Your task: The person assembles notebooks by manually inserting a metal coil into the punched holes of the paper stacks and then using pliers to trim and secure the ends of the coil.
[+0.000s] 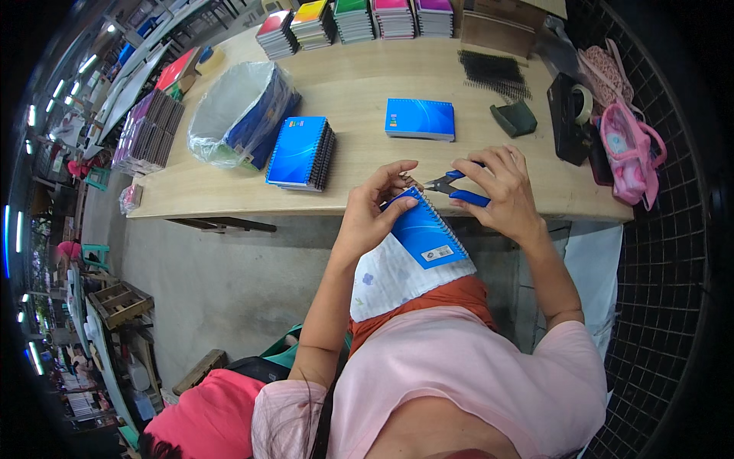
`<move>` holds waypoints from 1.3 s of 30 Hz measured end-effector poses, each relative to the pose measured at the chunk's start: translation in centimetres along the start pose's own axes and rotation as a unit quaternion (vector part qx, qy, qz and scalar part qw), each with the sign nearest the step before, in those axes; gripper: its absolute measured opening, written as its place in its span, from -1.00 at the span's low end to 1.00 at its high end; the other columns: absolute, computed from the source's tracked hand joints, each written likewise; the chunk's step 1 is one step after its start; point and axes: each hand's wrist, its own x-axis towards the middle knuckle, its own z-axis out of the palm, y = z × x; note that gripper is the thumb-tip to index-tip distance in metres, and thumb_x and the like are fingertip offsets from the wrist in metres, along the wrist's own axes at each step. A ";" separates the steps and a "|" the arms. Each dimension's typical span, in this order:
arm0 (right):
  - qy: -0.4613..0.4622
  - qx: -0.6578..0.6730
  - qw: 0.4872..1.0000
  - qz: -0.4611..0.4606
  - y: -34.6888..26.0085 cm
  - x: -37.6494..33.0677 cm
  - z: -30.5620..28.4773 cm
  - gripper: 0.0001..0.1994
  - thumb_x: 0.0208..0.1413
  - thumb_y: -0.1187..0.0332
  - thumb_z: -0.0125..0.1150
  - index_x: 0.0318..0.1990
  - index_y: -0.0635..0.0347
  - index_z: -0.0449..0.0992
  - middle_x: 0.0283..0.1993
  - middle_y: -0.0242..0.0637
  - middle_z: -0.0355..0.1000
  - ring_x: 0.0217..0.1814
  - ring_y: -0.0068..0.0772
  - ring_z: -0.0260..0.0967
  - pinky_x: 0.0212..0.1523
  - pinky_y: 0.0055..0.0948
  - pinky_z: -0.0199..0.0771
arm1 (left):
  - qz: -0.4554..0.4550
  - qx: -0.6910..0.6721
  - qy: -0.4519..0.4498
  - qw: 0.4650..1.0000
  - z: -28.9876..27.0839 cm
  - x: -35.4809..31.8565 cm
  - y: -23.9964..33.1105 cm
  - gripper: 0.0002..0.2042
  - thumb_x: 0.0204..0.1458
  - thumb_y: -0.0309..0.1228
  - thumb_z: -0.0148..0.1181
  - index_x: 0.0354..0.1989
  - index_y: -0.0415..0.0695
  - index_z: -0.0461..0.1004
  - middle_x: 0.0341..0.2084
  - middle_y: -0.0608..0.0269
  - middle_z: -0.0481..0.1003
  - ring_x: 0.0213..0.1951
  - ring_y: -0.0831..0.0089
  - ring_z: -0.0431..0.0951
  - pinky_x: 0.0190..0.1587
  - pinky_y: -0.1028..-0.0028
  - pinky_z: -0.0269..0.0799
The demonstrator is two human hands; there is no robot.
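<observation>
My left hand [386, 208] is closed on the upper corner of a blue spiral notebook [430, 236], which slants over my lap on a white patterned cloth [380, 277]. My right hand [501, 191] grips blue-handled cutting pliers [459, 190]. The pliers' jaws reach the top end of the notebook's wire coil, close to my left fingertips; whether they touch the wire is too small to tell. On the table beyond lies a blue notebook block [420, 117]. To its left stands a stack of blue spiral notebooks [298, 151].
A plastic-lined blue bin [239, 111] stands at the table's left, near stacked notebooks [149, 130]. Colourful notebook stacks [353, 21] line the back. Black wire coils [494, 70], a dark green piece [514, 118], a tape dispenser [567, 118] and a pink bag [628, 149] lie right.
</observation>
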 end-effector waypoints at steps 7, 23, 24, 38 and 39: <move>-0.003 -0.037 0.998 -0.058 -0.3 1.5 -0.3 -0.54 -0.14 0.12 0.46 -0.04 -0.03 0.55 -0.11 -0.31 0.45 -0.01 -0.25 0.37 0.12 -0.08 0.21 | -0.003 -0.005 -0.001 1.000 -0.5 0.0 -0.4 -0.49 0.01 -0.60 0.34 0.19 -0.25 0.41 -0.25 0.33 0.49 -0.20 0.60 0.49 -0.07 0.57 0.41; -0.015 -0.045 0.996 -0.070 0.2 1.9 -0.3 -0.59 -0.12 0.10 0.42 -0.08 -0.03 0.56 -0.19 -0.33 0.46 -0.09 -0.29 0.38 -0.04 -0.19 0.26 | -0.014 -0.061 -0.024 0.998 -0.7 0.3 -0.2 -0.50 0.01 -0.62 0.33 0.18 -0.27 0.41 -0.32 0.40 0.46 -0.23 0.64 0.47 -0.14 0.63 0.40; -0.017 -0.045 0.996 -0.073 0.2 1.9 -0.3 -0.59 -0.12 0.10 0.42 -0.08 -0.02 0.56 -0.20 -0.34 0.45 -0.09 -0.30 0.38 -0.04 -0.19 0.26 | -0.014 -0.061 -0.025 0.998 -0.7 0.3 -0.2 -0.50 0.01 -0.62 0.33 0.18 -0.27 0.41 -0.32 0.40 0.46 -0.23 0.64 0.47 -0.14 0.63 0.40; 0.006 0.004 1.000 -0.026 0.3 1.5 -0.5 -0.57 -0.15 0.19 0.48 -0.06 0.02 0.59 -0.33 -0.29 0.44 -0.28 -0.23 0.41 -0.23 -0.24 0.37 | -0.057 -0.059 0.005 0.997 -0.1 0.5 -0.4 -0.53 0.01 -0.64 0.33 0.13 -0.31 0.41 -0.33 0.30 0.54 -0.28 0.62 0.53 -0.18 0.62 0.46; 0.017 -0.039 0.998 -0.050 0.2 1.8 -0.7 -0.58 -0.13 0.21 0.45 -0.04 -0.03 0.59 -0.25 -0.34 0.45 -0.21 -0.27 0.40 -0.14 -0.22 0.32 | -0.057 -0.059 0.006 0.997 -0.2 0.5 -0.5 -0.53 0.01 -0.64 0.33 0.13 -0.31 0.41 -0.33 0.30 0.54 -0.28 0.62 0.53 -0.18 0.62 0.46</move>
